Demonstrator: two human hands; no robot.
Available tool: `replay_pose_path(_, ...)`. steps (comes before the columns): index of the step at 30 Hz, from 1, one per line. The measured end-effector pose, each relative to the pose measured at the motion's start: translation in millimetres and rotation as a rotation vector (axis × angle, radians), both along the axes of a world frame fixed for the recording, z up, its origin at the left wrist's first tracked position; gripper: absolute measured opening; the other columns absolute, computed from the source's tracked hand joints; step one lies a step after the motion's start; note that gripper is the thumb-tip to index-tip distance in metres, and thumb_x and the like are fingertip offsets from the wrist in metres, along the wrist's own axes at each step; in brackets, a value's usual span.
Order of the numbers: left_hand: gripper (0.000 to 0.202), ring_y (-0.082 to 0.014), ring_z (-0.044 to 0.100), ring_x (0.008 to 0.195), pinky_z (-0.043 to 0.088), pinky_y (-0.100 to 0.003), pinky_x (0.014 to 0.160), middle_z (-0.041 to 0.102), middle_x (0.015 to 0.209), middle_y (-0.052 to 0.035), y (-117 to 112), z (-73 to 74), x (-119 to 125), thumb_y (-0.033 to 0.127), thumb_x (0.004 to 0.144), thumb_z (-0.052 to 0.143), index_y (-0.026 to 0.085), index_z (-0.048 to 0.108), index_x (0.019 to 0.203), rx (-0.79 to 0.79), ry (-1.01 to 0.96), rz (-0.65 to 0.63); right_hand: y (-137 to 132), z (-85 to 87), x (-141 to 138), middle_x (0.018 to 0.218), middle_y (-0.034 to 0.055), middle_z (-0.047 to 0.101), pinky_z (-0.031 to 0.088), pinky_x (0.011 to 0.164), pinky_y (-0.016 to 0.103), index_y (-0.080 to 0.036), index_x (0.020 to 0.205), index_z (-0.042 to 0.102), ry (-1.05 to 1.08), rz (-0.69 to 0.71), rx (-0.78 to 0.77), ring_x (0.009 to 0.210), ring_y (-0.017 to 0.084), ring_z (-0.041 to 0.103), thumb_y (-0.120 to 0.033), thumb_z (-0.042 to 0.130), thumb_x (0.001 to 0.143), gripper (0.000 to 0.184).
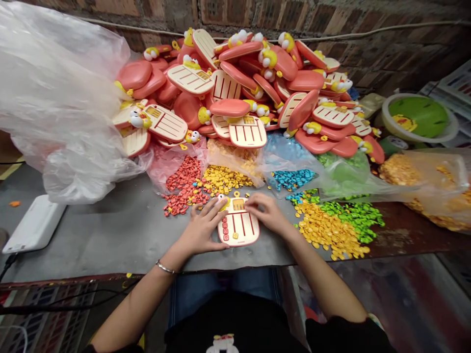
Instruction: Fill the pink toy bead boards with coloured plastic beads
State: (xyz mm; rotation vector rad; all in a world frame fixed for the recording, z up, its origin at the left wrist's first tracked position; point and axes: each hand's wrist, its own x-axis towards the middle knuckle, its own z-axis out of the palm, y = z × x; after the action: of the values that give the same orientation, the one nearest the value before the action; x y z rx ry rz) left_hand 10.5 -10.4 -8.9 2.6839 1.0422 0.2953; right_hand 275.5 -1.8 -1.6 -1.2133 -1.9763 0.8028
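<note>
A cream toy board with a red rim, slots and a yellow-and-white animal head lies flat before me. My left hand grips its left side, fingers along the upper left and thumb at the lower edge. Several red pieces line the leftmost slot, and one yellow piece sits low on the slot beside it. Over the upper right corner, my right hand has its fingers bent together in a pinch; whatever is between the fingertips is hidden.
Behind lies a tall heap of similar boards. Spilling from bags are red pieces, yellow pieces, blue pieces, green pieces and yellow-orange discs. A plastic bag and white power bank occupy the left.
</note>
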Motion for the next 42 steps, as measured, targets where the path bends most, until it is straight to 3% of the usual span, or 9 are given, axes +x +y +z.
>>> replay_pose_path(2, 0.083, -0.0379, 0.029, 0.143, 0.016, -0.05, 0.107, 0.032, 0.159, -0.0103, -0.1, 0.2, -0.3, 0.073, 0.075, 0.061, 0.025, 0.048, 0.142, -0.001, 0.002, 0.002, 17.9, -5.2, 6.1, 0.098, 0.0082, 0.067, 0.051, 0.083, 0.036, -0.019, 0.095, 0.07, -0.12, -0.194, 0.061, 0.091, 0.021, 0.063, -0.022, 0.06, 0.092, 0.011)
replay_pose_path(3, 0.083, -0.038, 0.029, 0.143, 0.015, -0.05, 0.108, 0.032, 0.159, -0.0102, -0.1, 0.1, -0.4, 0.073, 0.075, 0.06, 0.025, 0.048, 0.143, 0.0, 0.003, 0.002, 26.2, -8.5, 7.2, 0.099, 0.0092, 0.067, 0.051, 0.084, 0.037, -0.018, 0.093, 0.071, -0.204, -0.22, 0.073, 0.092, 0.021, 0.063, -0.018, 0.06, 0.091, 0.011)
replay_pose_path(6, 0.084, -0.0379, 0.029, 0.143, 0.015, -0.05, 0.108, 0.031, 0.159, -0.0103, -0.3, -0.1, -0.4, 0.074, 0.075, 0.061, 0.026, 0.047, 0.143, 0.005, 0.007, -0.002, 41.4, -17.2, 5.1, 0.093, 0.009, 0.068, 0.052, 0.081, 0.034, -0.017, 0.083, 0.07, -0.366, -0.115, 0.064, 0.088, 0.021, 0.064, -0.01, 0.059, 0.088, 0.015)
replay_pose_path(11, 0.085, -0.0395, 0.028, 0.143, 0.015, -0.051, 0.108, 0.033, 0.159, -0.0101, -0.2, -1.2, -0.3, 0.073, 0.074, 0.062, 0.028, 0.046, 0.144, 0.002, -0.009, 0.0, 41.9, -20.8, -0.8, 0.096, 0.0078, 0.07, 0.052, 0.082, 0.032, -0.017, 0.09, 0.069, -0.276, -0.013, 0.112, 0.09, 0.019, 0.065, -0.009, 0.056, 0.089, 0.016)
replay_pose_path(17, 0.085, -0.0383, 0.029, 0.142, 0.014, -0.051, 0.108, 0.032, 0.159, -0.0109, 0.1, -3.3, -0.5, 0.074, 0.076, 0.06, 0.026, 0.046, 0.144, 0.01, -0.01, -0.002, 49.4, -15.7, 1.4, 0.087, 0.0062, 0.071, 0.051, 0.076, 0.029, -0.017, 0.084, 0.067, -0.315, 0.055, 0.066, 0.082, 0.018, 0.065, -0.01, 0.056, 0.089, 0.014)
replay_pose_path(21, 0.086, -0.0391, 0.029, 0.142, 0.016, -0.051, 0.108, 0.033, 0.158, -0.0103, 0.2, -2.4, 0.1, 0.073, 0.074, 0.063, 0.028, 0.046, 0.144, 0.004, -0.015, 0.0, 38.8, -15.5, 5.4, 0.093, 0.0075, 0.07, 0.052, 0.082, 0.035, -0.019, 0.091, 0.066, -0.248, -0.019, 0.165, 0.09, 0.02, 0.065, -0.014, 0.053, 0.092, 0.014)
replay_pose_path(26, 0.084, -0.0387, 0.027, 0.142, 0.014, -0.051, 0.109, 0.033, 0.158, -0.0103, 0.3, -1.0, 0.8, 0.073, 0.074, 0.063, 0.028, 0.047, 0.143, -0.022, -0.012, 0.007, 14.9, -14.9, 7.2, 0.101, 0.0108, 0.067, 0.053, 0.085, 0.04, -0.02, 0.095, 0.066, -0.245, 0.014, 0.243, 0.099, 0.023, 0.061, -0.021, 0.048, 0.096, 0.018)
replay_pose_path(42, 0.085, -0.0366, 0.029, 0.143, 0.012, -0.052, 0.109, 0.033, 0.158, -0.0113, -0.9, -0.3, 0.8, 0.074, 0.074, 0.061, 0.025, 0.049, 0.142, -0.012, -0.003, 0.012, -1.9, -10.4, 10.5, 0.092, 0.009, 0.067, 0.053, 0.079, 0.038, -0.02, 0.088, 0.065, -0.247, 0.112, 0.225, 0.088, 0.022, 0.06, -0.025, 0.051, 0.097, 0.018)
